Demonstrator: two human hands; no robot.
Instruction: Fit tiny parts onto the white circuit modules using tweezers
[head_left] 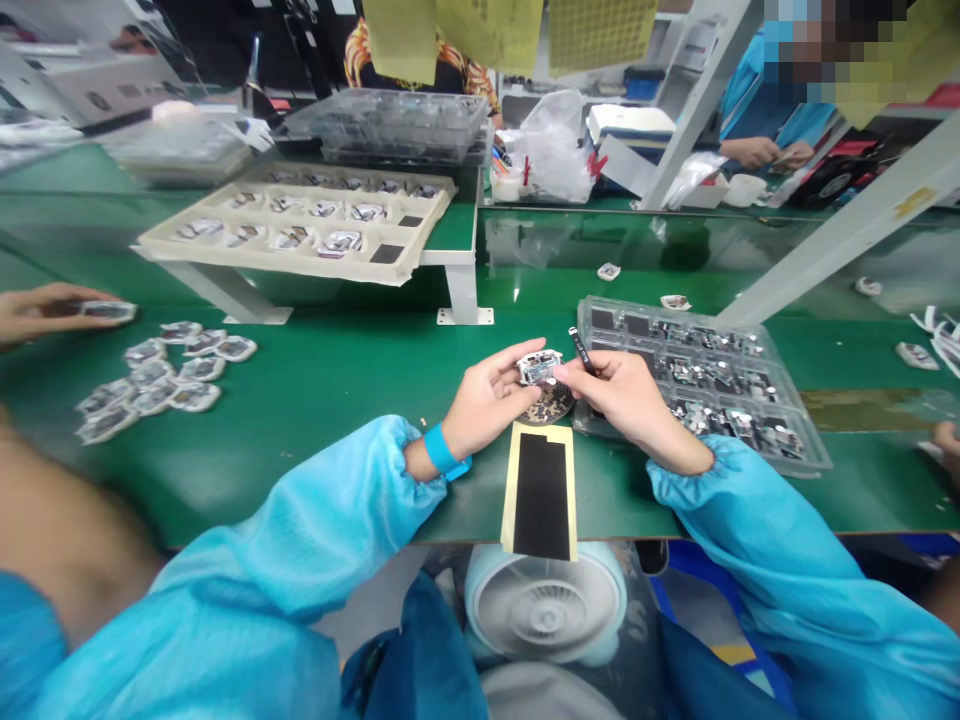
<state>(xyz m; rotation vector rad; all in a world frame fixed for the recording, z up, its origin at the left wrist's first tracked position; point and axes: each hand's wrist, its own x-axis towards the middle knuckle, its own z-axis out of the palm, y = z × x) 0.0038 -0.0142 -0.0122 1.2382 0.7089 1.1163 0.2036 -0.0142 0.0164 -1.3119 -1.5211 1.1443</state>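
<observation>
just beyond one black sheet (543,500), the left grip (489,398) holds one white part (541,368) while the right grip (624,398), pinching one black strip (580,350), touches it, a likely handling step calling for steadiness, with one clear tray (816,455) rightward, about ten loose parts (153,375) leftward, and one cream tray (285,262) beyond.

Markings (580,347) on black tool (586,360) illegible; co-worker's forearm (67,510) blurred

The left hand (482,402) holds a small white-edged part (540,369), the right hand (624,394) is at its edge with a black stick (580,348), and a clear tray (813,458) sits on the green table (360,375).
</observation>
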